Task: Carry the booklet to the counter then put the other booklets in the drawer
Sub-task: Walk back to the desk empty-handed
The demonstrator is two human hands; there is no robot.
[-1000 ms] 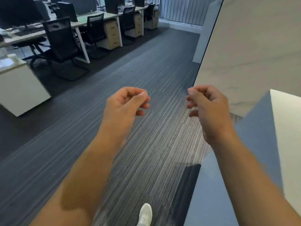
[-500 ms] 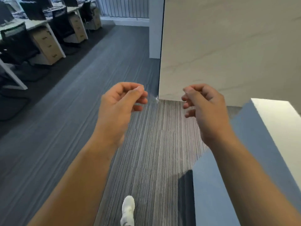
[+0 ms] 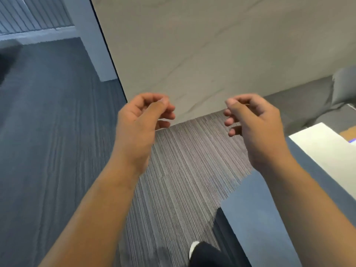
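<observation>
No booklet or drawer can be made out with certainty in the head view. My left hand (image 3: 143, 122) and my right hand (image 3: 252, 122) are raised side by side in front of me over the striped carpet. Both are empty, with fingers loosely curled and slightly apart. At the right stands the counter (image 3: 323, 151), with a white top and a blue-grey side, just right of my right forearm. A tan flat item with a blue mark (image 3: 349, 134) lies on the counter at the frame's edge; what it is I cannot tell.
A pale marble-look wall panel (image 3: 192, 45) rises straight ahead. A grey sofa (image 3: 308, 101) sits behind the counter at the right. Dark carpet (image 3: 48, 132) stretches to the left, past a white pillar (image 3: 90, 45). My shoe (image 3: 193, 247) shows at the bottom.
The view has swung to the right: the desks and chairs have left the frame, and the wall panel, sofa and counter top have come in. Both hands keep the same curled, empty pose.
</observation>
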